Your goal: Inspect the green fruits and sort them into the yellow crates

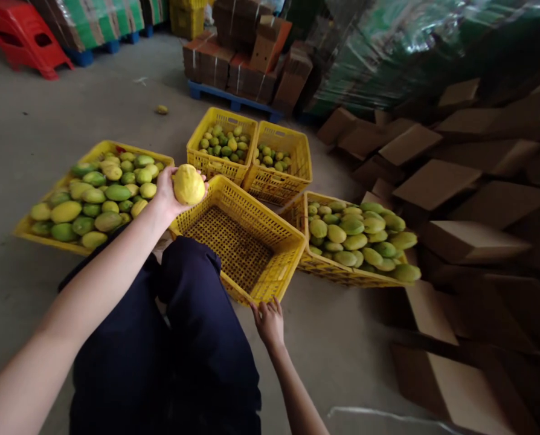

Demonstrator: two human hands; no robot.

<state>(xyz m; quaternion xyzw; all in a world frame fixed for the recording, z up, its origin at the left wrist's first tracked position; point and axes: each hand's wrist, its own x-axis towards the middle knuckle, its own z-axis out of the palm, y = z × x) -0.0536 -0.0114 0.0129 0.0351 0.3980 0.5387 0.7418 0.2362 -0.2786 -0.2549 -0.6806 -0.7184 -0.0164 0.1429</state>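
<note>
My left hand [170,196] is closed around a plump yellow fruit [189,185], held up over the left end of an empty yellow plastic crate [263,208]. The fruit has a smooth rounded shape; its exact kind I cannot make out. At the crate's near right corner, my right hand [270,323] grips the rim with its fingers. To the left stands a yellow crate [48,241] heaped with green and yellow oval fruits [109,193]. Another full crate [333,269] with longer greenish fruits [356,232] stands to the right.
Two partly filled yellow crates [215,166] [276,181] stand beyond the empty one. Cardboard boxes [437,181] lie heaped on the right. Flattened cartons [252,78] rest on a blue pallet [234,103]. A red stool [20,39] stands far left; one fruit [161,109] lies on the floor.
</note>
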